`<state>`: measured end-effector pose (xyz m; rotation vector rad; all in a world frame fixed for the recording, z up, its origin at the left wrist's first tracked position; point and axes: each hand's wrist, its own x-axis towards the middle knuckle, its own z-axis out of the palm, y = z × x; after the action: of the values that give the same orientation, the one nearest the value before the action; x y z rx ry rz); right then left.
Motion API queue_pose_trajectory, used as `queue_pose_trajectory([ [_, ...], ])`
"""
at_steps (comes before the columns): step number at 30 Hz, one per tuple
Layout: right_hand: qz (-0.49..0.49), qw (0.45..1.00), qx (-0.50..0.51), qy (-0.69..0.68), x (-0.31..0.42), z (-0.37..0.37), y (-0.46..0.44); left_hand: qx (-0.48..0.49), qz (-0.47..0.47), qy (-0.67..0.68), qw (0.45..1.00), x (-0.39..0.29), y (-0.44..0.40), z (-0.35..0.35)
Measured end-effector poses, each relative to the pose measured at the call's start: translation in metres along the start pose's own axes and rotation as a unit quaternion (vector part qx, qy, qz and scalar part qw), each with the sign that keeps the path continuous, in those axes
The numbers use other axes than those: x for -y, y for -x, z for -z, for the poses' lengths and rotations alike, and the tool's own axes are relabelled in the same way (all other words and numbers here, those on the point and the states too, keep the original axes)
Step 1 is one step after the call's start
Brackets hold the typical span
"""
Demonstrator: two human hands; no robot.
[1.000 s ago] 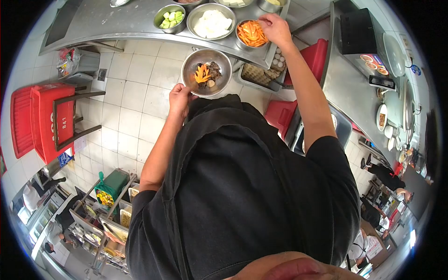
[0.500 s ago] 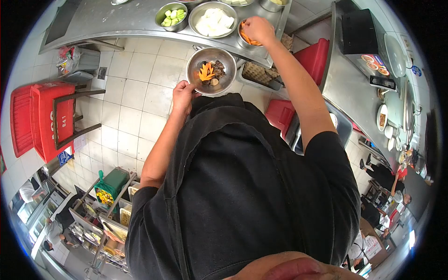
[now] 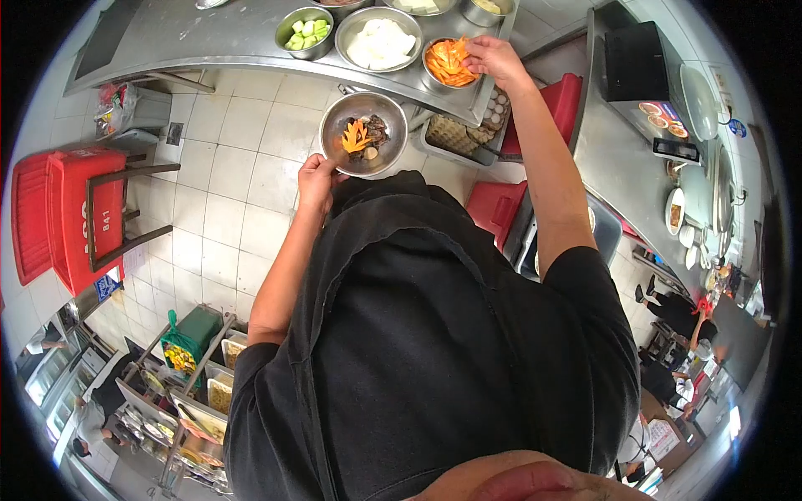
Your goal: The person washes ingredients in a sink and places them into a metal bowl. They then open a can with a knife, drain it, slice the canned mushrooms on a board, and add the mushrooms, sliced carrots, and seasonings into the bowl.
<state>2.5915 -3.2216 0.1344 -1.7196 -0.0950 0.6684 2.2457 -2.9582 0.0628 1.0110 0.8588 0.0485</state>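
Observation:
My left hand (image 3: 317, 181) grips the rim of a steel bowl (image 3: 393, 159) in front of my body. Inside it lie orange slices (image 3: 356, 136), dark pieces and a small pale round piece. At the rim of a smaller bowl (image 3: 434, 83) on the steel counter, my right hand (image 3: 487, 60) has its fingers pressed together against orange carrot slices (image 3: 448, 60). Whatever lies between those fingertips is too small to make out. Beside that bowl stand a bowl of white pieces (image 3: 381, 42) and a bowl of green chunks (image 3: 307, 36).
The steel counter (image 3: 192, 42) runs across the front. Below its right end sits a crate with egg trays (image 3: 455, 138). Red chairs (image 3: 75, 219) stand at the left, a second counter (image 3: 622, 159) at the right. People (image 3: 681, 316) are in the right background.
My right hand went down into the carrot bowl and has come back up to its right rim. The held bowl shifted slightly right, then back left.

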Motion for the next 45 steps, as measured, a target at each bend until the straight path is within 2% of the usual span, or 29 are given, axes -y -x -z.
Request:
queue_pose_trajectory([
  [2, 0.005, 1.0, -0.005, 0.021, -0.004, -0.003, 0.0, -0.003, 0.006, -0.009, 1.0, -0.004, 0.001, -0.003],
  [8, 0.03, 0.998, 0.015, -0.054, 0.007, -0.024, 0.031, 0.011, -0.004, -0.009, 1.0, -0.012, 0.001, -0.007],
  [11, 0.055, 0.997, 0.029, -0.045, 0.013, -0.048, 0.052, 0.016, -0.003, -0.001, 1.0, -0.013, -0.002, -0.009],
  [14, 0.034, 0.995, 0.099, 0.003, 0.015, -0.092, 0.079, 0.029, -0.002, 0.017, 0.999, -0.014, -0.004, -0.01],
  [15, 0.089, 0.991, 0.038, 0.093, 0.009, -0.099, 0.078, 0.034, -0.002, 0.017, 0.999, -0.015, -0.005, -0.011],
  [17, 0.192, 0.941, -0.082, 0.267, -0.011, -0.106, 0.072, 0.041, -0.001, 0.016, 0.999, -0.019, -0.005, -0.011],
  [20, 0.225, 0.926, -0.167, 0.253, -0.012, -0.046, 0.054, 0.026, -0.002, 0.011, 1.0, -0.022, -0.004, -0.015],
  [22, 0.235, 0.901, -0.151, 0.333, 0.005, -0.015, 0.063, 0.02, -0.001, 0.008, 1.0, -0.023, -0.003, -0.018],
  [23, 0.186, 0.896, -0.12, 0.385, 0.006, -0.007, 0.062, 0.018, 0.001, 0.005, 1.0, -0.023, -0.003, -0.02],
  [26, 0.287, 0.858, -0.022, 0.426, -0.012, -0.005, 0.05, 0.022, 0.003, 0.004, 1.0, -0.024, -0.002, -0.02],
  [27, 0.359, 0.824, -0.003, 0.439, -0.017, -0.006, 0.045, 0.028, 0.003, 0.005, 1.0, -0.022, -0.005, -0.018],
  [30, 0.322, 0.849, -0.012, 0.419, -0.025, -0.006, 0.031, 0.039, 0.002, 0.004, 0.999, -0.018, -0.011, -0.012],
  [33, 0.187, 0.932, -0.043, 0.308, -0.021, 0.001, 0.02, 0.035, 0.0, 0.002, 0.999, -0.016, -0.011, -0.012],
  [36, 0.103, 0.971, -0.031, 0.213, -0.006, 0.01, 0.024, 0.034, -0.001, -0.001, 0.999, -0.013, -0.013, -0.012],
  [45, 0.092, 0.994, -0.057, -0.005, -0.004, 0.003, 0.061, 0.035, -0.006, 0.008, 0.999, -0.02, -0.004, -0.017],
])
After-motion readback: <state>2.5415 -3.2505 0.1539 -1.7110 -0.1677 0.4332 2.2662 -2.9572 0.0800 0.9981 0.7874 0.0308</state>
